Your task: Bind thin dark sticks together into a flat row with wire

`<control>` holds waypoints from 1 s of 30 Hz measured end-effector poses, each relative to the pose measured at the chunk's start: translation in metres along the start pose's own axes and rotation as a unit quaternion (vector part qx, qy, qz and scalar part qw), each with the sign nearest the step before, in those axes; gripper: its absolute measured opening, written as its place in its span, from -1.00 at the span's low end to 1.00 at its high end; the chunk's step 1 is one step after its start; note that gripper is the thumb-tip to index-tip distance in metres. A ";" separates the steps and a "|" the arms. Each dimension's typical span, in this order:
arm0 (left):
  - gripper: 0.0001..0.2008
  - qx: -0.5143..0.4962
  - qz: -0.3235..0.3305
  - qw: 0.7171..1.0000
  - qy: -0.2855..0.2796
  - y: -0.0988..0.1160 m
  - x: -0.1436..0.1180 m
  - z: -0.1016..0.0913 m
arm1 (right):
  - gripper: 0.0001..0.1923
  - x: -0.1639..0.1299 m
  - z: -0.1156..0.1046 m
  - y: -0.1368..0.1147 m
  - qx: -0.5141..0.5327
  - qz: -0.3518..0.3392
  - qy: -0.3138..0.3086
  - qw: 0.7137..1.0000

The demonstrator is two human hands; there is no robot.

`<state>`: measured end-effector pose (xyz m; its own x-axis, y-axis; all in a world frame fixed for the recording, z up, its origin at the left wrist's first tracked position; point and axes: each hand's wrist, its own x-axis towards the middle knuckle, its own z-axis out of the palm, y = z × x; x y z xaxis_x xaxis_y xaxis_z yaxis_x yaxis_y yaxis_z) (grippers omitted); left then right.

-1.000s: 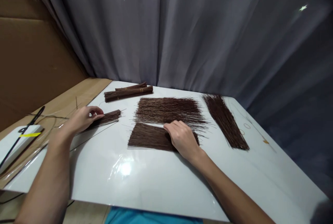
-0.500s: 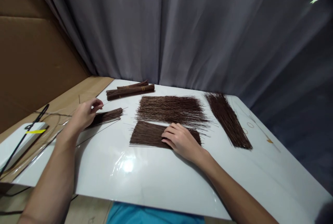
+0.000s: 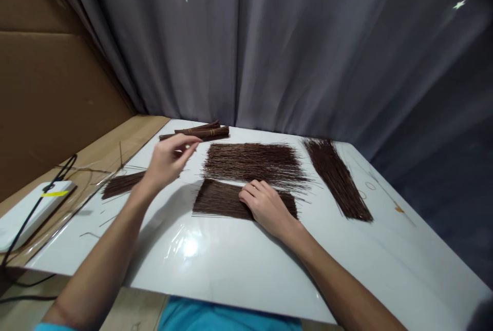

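My left hand [image 3: 173, 159] is raised over the left part of the table, thumb and forefinger pinched together at their tips. Anything between them is too thin to make out. Below and left of it lies a small pile of thin brown sticks [image 3: 122, 183], partly covered by my forearm. My right hand [image 3: 265, 205] rests on the front pile of brown sticks [image 3: 219, 200], fingers curled and close together; what is under the fingertips is hidden. Just behind is a wider, looser pile of brown sticks [image 3: 252, 161] with ragged ends to the right.
Tied stick bundles [image 3: 215, 133] lie at the back left. Another stick pile [image 3: 339, 179] slants on the right, near rubber bands [image 3: 370, 186]. A white box [image 3: 34, 213] with a black cable sits at the left edge. Behind the white table [image 3: 231, 264] hangs a grey curtain [image 3: 288, 54].
My left hand has moved right and up, away from the small left pile, its fingertips still pinched. The right hand stays on the front pile, its fingers shifted slightly.
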<state>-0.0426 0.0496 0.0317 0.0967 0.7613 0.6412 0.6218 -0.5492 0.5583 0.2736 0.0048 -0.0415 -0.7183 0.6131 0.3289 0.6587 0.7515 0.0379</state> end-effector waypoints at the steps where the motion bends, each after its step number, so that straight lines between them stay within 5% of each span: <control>1: -0.67 -0.040 -0.014 0.999 -0.007 0.008 -0.001 0.011 | -0.81 0.001 -0.001 -0.001 -0.001 0.007 0.003 1.000; 8: -0.63 -0.241 -0.167 0.954 -0.064 0.009 -0.027 0.057 | -0.91 0.001 -0.002 -0.005 0.030 -0.015 -0.014 0.999; 13: -0.59 -0.243 -0.178 0.948 -0.103 0.001 -0.037 0.064 | -0.81 0.000 0.004 -0.002 0.036 -0.006 0.005 0.999; 19: -0.42 -0.370 -0.262 0.884 -0.111 -0.003 -0.037 0.062 | -0.80 0.001 -0.006 0.002 0.117 0.035 0.074 0.990; 26: -0.52 -0.490 -0.352 0.793 -0.087 -0.006 -0.034 0.059 | -0.77 0.023 -0.065 0.014 0.246 0.075 0.213 0.943; 30: -0.57 -0.464 -0.350 0.808 -0.097 -0.004 -0.036 0.058 | -0.70 0.032 -0.100 0.017 0.364 0.146 0.232 0.890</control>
<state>-0.0033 0.0446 -0.0242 0.1498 0.9875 -0.0481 -0.2643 0.0869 0.9605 0.2838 0.0129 0.0640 -0.2594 0.7687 0.5846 0.3615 0.6386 -0.6793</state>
